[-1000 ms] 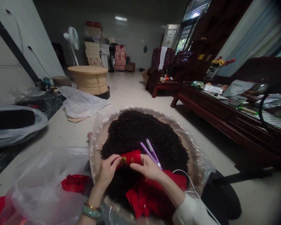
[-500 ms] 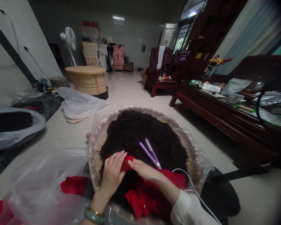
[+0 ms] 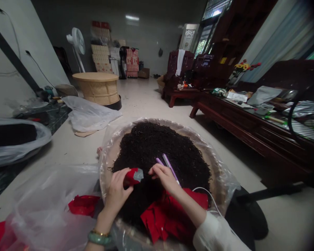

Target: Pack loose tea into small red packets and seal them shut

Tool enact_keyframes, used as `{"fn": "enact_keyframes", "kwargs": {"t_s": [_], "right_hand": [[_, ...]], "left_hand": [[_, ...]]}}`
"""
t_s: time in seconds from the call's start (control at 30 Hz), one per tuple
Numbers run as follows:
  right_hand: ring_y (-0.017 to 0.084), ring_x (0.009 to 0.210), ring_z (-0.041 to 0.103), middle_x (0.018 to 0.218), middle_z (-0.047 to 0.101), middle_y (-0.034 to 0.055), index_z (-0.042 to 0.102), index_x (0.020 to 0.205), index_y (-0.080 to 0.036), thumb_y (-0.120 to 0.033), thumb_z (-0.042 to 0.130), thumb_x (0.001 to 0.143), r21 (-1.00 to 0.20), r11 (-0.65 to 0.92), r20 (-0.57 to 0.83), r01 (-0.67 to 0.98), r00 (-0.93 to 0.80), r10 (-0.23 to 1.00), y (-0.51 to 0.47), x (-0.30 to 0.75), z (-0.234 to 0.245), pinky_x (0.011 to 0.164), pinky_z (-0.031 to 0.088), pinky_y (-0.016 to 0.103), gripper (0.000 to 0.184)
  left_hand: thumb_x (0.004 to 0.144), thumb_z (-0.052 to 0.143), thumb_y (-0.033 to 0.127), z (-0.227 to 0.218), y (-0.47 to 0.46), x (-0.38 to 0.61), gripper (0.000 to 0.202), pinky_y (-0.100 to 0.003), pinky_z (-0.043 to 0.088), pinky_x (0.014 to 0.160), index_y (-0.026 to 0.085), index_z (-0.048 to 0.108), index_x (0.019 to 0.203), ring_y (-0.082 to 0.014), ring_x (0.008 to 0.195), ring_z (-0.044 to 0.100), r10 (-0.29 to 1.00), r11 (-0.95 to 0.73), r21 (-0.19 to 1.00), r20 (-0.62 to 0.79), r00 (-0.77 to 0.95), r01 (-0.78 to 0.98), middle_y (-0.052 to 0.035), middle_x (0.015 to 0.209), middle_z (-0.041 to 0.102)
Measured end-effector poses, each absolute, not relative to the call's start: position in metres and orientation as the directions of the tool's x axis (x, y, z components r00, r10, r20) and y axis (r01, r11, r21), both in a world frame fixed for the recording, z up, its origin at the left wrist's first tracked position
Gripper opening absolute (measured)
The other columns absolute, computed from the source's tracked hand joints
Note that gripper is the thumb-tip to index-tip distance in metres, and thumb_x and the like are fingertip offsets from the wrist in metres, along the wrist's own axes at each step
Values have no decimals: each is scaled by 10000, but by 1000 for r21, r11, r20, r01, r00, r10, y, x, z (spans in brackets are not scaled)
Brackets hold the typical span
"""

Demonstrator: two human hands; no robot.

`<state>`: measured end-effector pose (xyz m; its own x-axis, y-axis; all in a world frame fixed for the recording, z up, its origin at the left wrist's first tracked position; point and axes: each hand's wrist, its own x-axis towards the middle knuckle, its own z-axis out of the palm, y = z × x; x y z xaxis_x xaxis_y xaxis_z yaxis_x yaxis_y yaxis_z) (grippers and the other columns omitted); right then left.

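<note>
Hands stand apart over the dark leaves [image 3: 157, 143], in the lower middle of the frame. Left of centre, the left hand [image 3: 117, 188] is closed around a small red packet [image 3: 129, 177], thumb beneath and fingers over the top, its silvery end pointing right. Across a narrow gap, the right hand [image 3: 166, 177] is off the packet with fingertips bunched; whether anything is pinched between them I cannot tell.

For good handling, the left hand should probably grip toward the packet's left part, firmly enough to steady it but not so hard that the wall buckles. The right fingertips would do best to meet the silvery end squarely and work along its edge without tugging or creasing it. The purple clamp-like tool [image 3: 170, 165] sits partly behind the right hand, so that wrist is best lifted clear of it and of the white cord [image 3: 208, 195] to the right.

As for looks, at lower left a crumpled red packet [image 3: 83, 205] rests on cloudy plastic [image 3: 44, 195]. The held one, over the left half of the leaves, is deep red and looks rounded and bent rather than flat; its silvery end seems to be an opening, though it is too small to be sure. At bottom centre, under the right forearm, flat red packets [image 3: 172, 219] lie loosely overlapped, near the right side of the round plastic-lined tray [image 3: 217, 167].
</note>
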<state>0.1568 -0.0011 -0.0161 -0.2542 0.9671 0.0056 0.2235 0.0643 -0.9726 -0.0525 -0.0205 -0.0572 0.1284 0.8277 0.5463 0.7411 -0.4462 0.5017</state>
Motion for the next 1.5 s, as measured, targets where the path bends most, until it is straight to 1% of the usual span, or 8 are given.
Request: {"fn": "enact_keyframes", "kwargs": {"t_s": [0.13, 0.43, 0.7, 1.03, 1.23, 1.33, 1.43, 1.5], "right_hand": [[266, 1102, 540, 1004, 615, 90, 598, 976, -194, -302, 507, 851, -756, 311, 256, 576, -177, 950, 1, 176, -33, 965, 426, 471, 189], [423, 1421, 73, 1553, 121, 229, 227, 1488, -181, -589, 730, 653, -309, 404, 91, 861, -396, 914, 26, 157, -38, 1095, 189, 598, 1057], [350, 1284, 375, 1360, 484, 180, 546, 1283, -223, -498, 575, 849, -81, 669, 168, 739, -651, 740, 33, 123, -30, 1006, 332, 512, 515], [258, 970, 520, 1055, 607, 118, 615, 1083, -179, -335, 589, 863, 5, 705, 102, 710, -701, 706, 39, 124, -26, 767, 452, 354, 270], [242, 952, 535, 1053, 618, 99, 618, 1077, -206, -313, 633, 817, -91, 678, 86, 730, -672, 735, 36, 140, -24, 729, 454, 311, 281], [215, 897, 571, 968, 653, 73, 663, 960, -209, -216, 639, 769, -429, 540, 152, 724, -531, 834, 38, 145, -25, 754, 450, 302, 192], [193, 829, 591, 808, 670, 22, 676, 755, -200, -193, 694, 664, -935, 196, 160, 296, -143, 977, 43, 147, -23, 796, 447, 298, 93], [177, 749, 590, 725, 651, -6, 646, 695, -199, -261, 712, 642, -998, 31, 28, -57, 45, 999, 47, 149, -21, 710, 466, 279, 105]], "left_hand": [[694, 601, 140, -60, -16, -60, 459, -442, 499, 898, 202, 552, 1147, -267, 1022, 602, 844, -389, 565, 535, 36, 728, -83, 1098, 656], [697, 610, 191, -51, -17, -58, 399, -421, 517, 858, 205, 565, 1094, -250, 963, 619, 895, -297, 649, 445, -33, 700, -68, 1033, 666], [727, 597, 228, -53, -14, -64, 387, -412, 538, 831, 188, 552, 1110, -258, 988, 626, 914, -259, 696, 401, -63, 669, -96, 1060, 649], [688, 605, 203, -49, -14, -57, 401, -408, 532, 830, 195, 569, 1087, -247, 927, 641, 911, -259, 669, 409, -54, 696, -71, 1012, 669], [689, 611, 201, -48, -13, -53, 409, -409, 522, 841, 204, 572, 1095, -245, 937, 636, 916, -254, 684, 397, -57, 684, -64, 1016, 671], [685, 610, 191, -49, -13, -51, 414, -404, 523, 833, 204, 574, 1097, -244, 937, 636, 918, -257, 695, 392, -55, 671, -67, 1023, 671], [677, 607, 179, -49, -12, -49, 431, -398, 522, 833, 203, 570, 1105, -244, 950, 633, 921, -258, 699, 386, -48, 667, -67, 1041, 668], [668, 608, 167, -48, -10, -46, 434, -397, 521, 830, 201, 573, 1100, -245, 946, 631, 920, -264, 689, 389, -38, 675, -65, 1036, 669]]}}
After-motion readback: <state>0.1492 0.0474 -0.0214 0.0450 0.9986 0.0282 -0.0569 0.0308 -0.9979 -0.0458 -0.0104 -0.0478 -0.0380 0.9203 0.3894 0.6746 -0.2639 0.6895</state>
